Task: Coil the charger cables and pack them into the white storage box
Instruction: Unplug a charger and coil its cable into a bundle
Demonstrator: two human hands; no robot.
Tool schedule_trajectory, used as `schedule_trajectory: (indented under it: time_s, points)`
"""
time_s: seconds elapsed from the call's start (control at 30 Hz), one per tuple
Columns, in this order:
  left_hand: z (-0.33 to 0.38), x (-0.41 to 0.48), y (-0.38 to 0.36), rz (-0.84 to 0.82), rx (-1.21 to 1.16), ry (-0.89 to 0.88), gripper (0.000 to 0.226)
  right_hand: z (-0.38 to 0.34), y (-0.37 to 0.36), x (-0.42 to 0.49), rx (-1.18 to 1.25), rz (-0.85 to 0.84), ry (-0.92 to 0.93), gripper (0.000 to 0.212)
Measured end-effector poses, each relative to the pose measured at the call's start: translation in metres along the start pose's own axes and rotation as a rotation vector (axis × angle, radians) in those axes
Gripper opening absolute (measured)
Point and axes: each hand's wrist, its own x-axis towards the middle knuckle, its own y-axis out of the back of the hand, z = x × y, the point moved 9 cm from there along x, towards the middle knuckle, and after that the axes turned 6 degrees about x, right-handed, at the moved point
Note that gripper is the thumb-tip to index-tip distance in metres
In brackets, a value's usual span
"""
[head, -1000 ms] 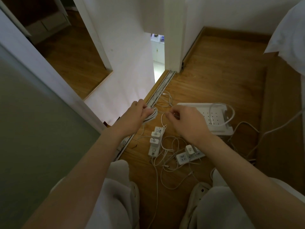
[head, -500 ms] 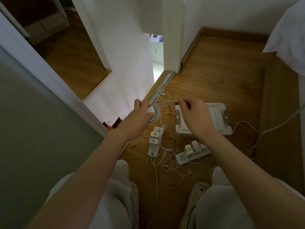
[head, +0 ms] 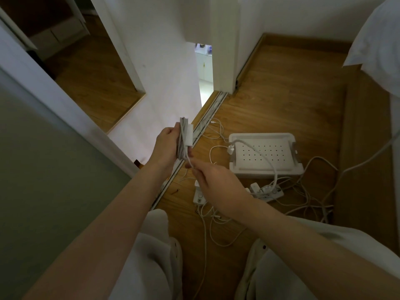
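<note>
Mid-frame, left hand (head: 166,146) grips a coiled cable (head: 183,138) w/ its charger. Right hand (head: 213,182) pinches the loose end, probably. White box (head: 265,155) sits right of center.

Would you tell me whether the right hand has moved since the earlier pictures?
Yes: the right hand was over the box; it now sits off its left side, nearer the camera.

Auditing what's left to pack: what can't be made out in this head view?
1. Head view: the right hand pinches the tail of the coiled cable held in the left hand, hiding its end.
2. Head view: the right hand covers most of the near power strip.
3. Head view: the thick cable leaves by the right edge; its far end is cut off.
</note>
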Motion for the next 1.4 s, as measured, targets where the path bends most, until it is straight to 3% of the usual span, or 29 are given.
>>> schedule_trajectory:
  time_s: [0.07, 0.13, 0.3, 0.4, 0.5, 0.6, 0.67, 0.73, 0.9, 1.0, 1.13, 1.27, 1.4]
  points:
    - [-0.004, -0.005, -0.010, -0.102, -0.372, 0.124, 0.028, -0.003, -0.002, -0.002, 0.095, -0.041, 0.020, 0.030]
    - [-0.001, -0.008, -0.012, -0.151, -0.563, 0.176, 0.027, -0.004, -0.002, -0.003, 0.210, -0.075, 0.008, 0.029]
    - [0.002, -0.010, -0.005, -0.180, -0.610, 0.170, 0.034, 0.019, 0.003, 0.002, 0.349, -0.099, -0.099, 0.028]
    - [0.008, -0.014, -0.017, -0.391, -0.643, 0.212, 0.035, 0.031, 0.008, 0.007, 0.392, -0.091, -0.141, 0.027]
    - [0.014, -0.014, -0.019, -0.507, -0.331, 0.089, 0.027, 0.035, 0.015, 0.012, 0.386, -0.101, -0.152, 0.027]
    - [0.014, -0.003, -0.002, -0.322, 0.189, -0.089, 0.033, 0.041, 0.021, 0.017, 0.349, -0.090, -0.151, 0.022]
    - [0.006, 0.002, 0.005, -0.277, 0.385, -0.072, 0.034, 0.045, 0.025, 0.019, 0.356, -0.055, -0.144, 0.014]
    - [-0.003, 0.002, 0.004, -0.293, 0.456, -0.014, 0.035, 0.045, 0.027, 0.021, 0.368, -0.029, -0.132, 0.012]
    - [-0.012, 0.000, 0.001, -0.321, 0.607, 0.052, 0.047, 0.028, 0.016, 0.016, 0.286, -0.100, -0.061, 0.036]
    - [-0.019, -0.006, -0.007, -0.429, 0.749, 0.039, 0.040, 0.023, 0.007, 0.014, 0.134, -0.156, -0.031, 0.042]
    - [-0.033, -0.007, -0.007, -0.438, 0.768, 0.160, 0.041, 0.026, -0.002, 0.012, 0.047, -0.187, -0.035, 0.047]
    - [-0.032, -0.006, -0.007, -0.410, 0.769, 0.149, 0.042, 0.022, -0.002, 0.012, -0.079, -0.180, 0.020, 0.062]
    - [-0.041, -0.013, -0.013, -0.541, 0.930, 0.130, 0.060, 0.022, -0.006, 0.009, -0.115, -0.221, 0.008, 0.059]
